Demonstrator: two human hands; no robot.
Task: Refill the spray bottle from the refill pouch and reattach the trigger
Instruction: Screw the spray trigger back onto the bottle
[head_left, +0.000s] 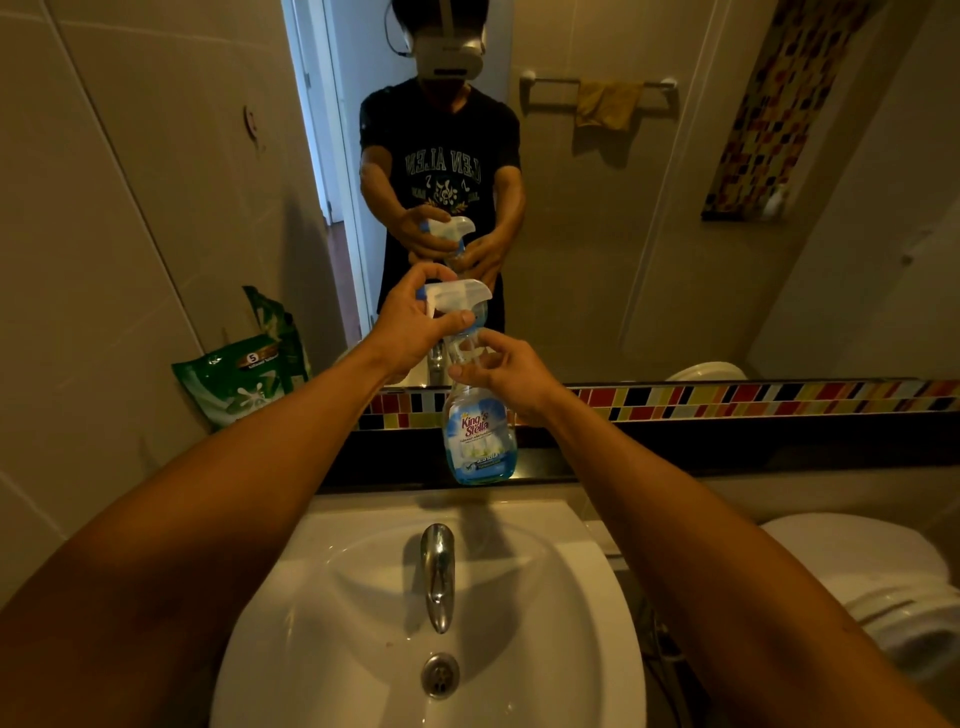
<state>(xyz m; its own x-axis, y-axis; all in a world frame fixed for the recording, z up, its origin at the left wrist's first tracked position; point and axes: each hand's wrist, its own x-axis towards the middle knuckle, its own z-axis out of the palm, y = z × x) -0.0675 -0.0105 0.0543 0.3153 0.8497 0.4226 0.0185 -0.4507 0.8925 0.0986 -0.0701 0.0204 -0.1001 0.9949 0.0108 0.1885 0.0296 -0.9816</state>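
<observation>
On the dark counter (675, 457) behind the sink (363, 597), the spray bottle (480, 436) is stood upright, its neck gripped by the right hand (506, 371). The trigger (457, 297) is clasped by the left hand (415, 327), fingers closed around it. It should be turned squarely, probably loosening. The refill pouch (244, 382) is leaned nearby.

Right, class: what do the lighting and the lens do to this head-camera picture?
Head view: dim, warm light, yellowish cast; wide-angle lens stretches the forearms and bows the tile strip; the mirror doubles the spray bottle and both hands; left hand on the trigger, right hand at the neck, fairly sharp.
</observation>
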